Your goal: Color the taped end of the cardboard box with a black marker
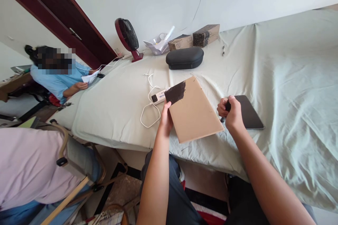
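A flat tan cardboard piece [196,112] is tilted up over the table's front edge. My left hand [166,114] grips it at its left side, thumb on the face near a solid black patch [176,92] covering the upper-left corner. To the right, my right hand [231,110] is closed in a fist around a black pen-like object [223,119]; most of it is hidden by the fingers. That hand is apart from the cardboard. Just beyond the fist lies a black tablet-like slab [249,112], flat on the cloth.
A pale cloth covers the table [105,102]. Behind the cardboard lie a white power bank [158,97] with its cable [142,116] and a black case [185,58]. Cardboard boxes [207,35], a plastic basket [157,47] and a fan [128,37] stand farther back. Two people sit at left.
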### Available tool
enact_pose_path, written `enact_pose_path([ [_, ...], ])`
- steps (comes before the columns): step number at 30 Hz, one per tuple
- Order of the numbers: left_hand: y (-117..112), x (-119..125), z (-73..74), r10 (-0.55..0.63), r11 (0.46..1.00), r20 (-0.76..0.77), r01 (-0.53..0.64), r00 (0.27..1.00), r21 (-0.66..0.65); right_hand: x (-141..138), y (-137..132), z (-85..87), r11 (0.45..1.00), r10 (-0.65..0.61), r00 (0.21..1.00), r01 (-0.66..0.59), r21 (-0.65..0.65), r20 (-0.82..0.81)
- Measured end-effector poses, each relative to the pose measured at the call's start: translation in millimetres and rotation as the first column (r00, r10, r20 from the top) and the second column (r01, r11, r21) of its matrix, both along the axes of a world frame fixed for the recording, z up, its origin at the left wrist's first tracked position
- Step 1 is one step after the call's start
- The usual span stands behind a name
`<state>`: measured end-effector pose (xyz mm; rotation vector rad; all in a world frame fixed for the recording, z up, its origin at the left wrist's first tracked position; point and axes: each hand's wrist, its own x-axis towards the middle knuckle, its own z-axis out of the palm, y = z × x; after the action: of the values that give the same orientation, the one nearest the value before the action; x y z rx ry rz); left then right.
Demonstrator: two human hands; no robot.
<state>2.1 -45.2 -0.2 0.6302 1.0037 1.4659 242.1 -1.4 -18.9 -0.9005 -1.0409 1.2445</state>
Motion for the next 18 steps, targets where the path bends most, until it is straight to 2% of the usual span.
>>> enact_pose_path([
  [6, -2.2, 2.3, 1.5, 0.004, 1.0, 0.0, -0.004, 1.0, 0.001, -0.1, -0.8, 4.3, 0.998, 0.03, 0.999, -0.032, -0.052, -0.032],
  [18, -1.7, 3.2, 0.2, -0.036, 0.999, 0.014, 0.036, 0.999, 0.001, 1.0, -3.1, 5.4, 0.999, 0.029, 0.999, -0.03, -0.022, -0.02],
])
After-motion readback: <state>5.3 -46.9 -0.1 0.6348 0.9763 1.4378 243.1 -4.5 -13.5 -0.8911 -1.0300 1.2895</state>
